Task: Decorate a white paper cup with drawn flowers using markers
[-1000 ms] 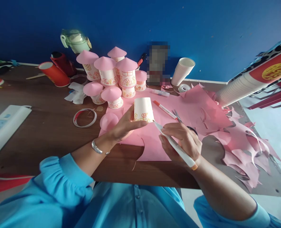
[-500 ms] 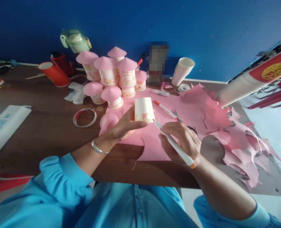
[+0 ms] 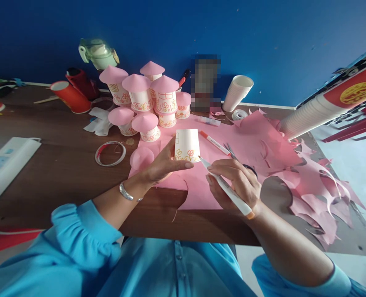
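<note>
My left hand (image 3: 166,163) grips an upturned white paper cup (image 3: 187,144) from its left side, thumb along the rim at the bottom. Red and yellow-green flowers are drawn around that rim, and part of a window outline shows at the cup's left edge. In my right hand (image 3: 237,181) is a white marker (image 3: 229,194) with an orange end cap. The marker's tip is at the cup's lower right edge; whether it touches is too fine to tell. Pink paper (image 3: 201,194) lies beneath both hands. A red-and-white marker (image 3: 215,143) and scissors (image 3: 249,167), partly hidden by my right hand, lie beyond.
Several decorated cups with pink cone roofs (image 3: 145,121) stand behind the left hand. A tape roll (image 3: 110,154) lies left, a pink cone (image 3: 142,159) nearer. Pink paper scraps (image 3: 315,206) cover the right side. Stacked white cups (image 3: 237,93) stand by the blue wall.
The cup has turned in my left hand: its flowers have shifted and the window outline has gone from the right edge to the left. My right hand has barely moved.
</note>
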The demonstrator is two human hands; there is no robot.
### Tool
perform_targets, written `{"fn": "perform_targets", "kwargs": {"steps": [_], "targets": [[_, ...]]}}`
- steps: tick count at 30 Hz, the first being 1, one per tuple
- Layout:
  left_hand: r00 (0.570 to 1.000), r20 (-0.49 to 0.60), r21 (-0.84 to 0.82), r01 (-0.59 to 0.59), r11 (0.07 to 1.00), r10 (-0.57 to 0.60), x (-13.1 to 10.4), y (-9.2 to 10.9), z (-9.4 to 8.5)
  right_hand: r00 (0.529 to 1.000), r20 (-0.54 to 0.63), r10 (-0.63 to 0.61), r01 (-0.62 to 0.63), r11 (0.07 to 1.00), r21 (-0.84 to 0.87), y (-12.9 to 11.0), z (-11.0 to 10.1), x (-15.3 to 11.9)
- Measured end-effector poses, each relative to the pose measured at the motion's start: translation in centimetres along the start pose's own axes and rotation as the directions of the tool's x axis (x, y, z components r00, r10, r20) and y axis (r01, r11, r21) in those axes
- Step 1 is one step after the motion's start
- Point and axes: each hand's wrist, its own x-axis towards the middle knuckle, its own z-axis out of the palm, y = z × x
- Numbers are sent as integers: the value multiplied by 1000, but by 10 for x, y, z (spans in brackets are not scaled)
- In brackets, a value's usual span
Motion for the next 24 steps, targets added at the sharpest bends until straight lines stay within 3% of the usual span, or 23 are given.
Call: {"fn": "perform_targets", "kwargs": {"steps": [7, 16, 24], "targets": [[1000, -8, -11, 13, 1000, -13, 1, 11, 8, 1000, -8, 16, -16, 1000, -4, 0, 1, -1], [998, 33, -365, 56, 929, -47, 2, 13, 6, 1000, -15, 27, -27, 1000, -17, 2, -1, -2], [988, 95, -494, 152, 856, -120, 2, 24, 11, 999, 42, 18, -22, 997, 77, 2, -1, -2]]}}
